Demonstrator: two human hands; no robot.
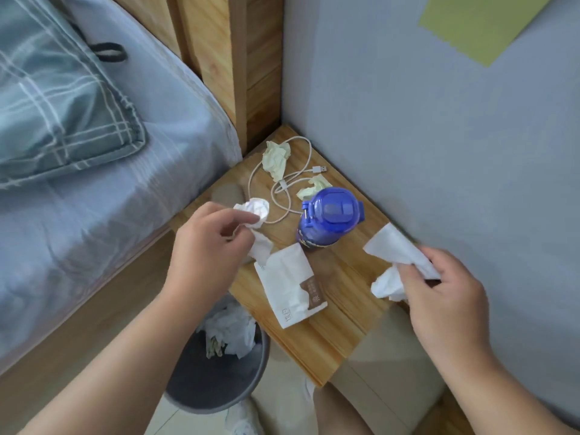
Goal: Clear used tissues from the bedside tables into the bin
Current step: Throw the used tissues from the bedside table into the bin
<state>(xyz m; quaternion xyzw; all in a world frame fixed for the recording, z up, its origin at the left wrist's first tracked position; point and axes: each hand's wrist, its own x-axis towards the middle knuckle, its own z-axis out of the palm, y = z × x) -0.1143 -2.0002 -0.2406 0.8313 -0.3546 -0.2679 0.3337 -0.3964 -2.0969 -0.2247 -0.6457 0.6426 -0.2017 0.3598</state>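
My left hand (208, 246) pinches a crumpled white tissue (256, 211) over the left edge of the wooden bedside table (317, 346). My right hand (445, 296) grips another white tissue (394, 252) at the table's right edge, by the wall. Two crumpled yellowish tissues lie on the table: a larger yellowish tissue (276, 158) at the back and a smaller yellowish tissue (314, 187) behind the bottle. A grey bin (248, 384) stands on the floor below my left forearm, with several used tissues inside.
A blue bottle (329, 218) stands mid-table. A white charging cable (282, 183) loops across the back. A white tissue pack (290, 287) lies in front of the bottle. The bed (103, 196) with a plaid pillow is at the left, a grey wall at the right.
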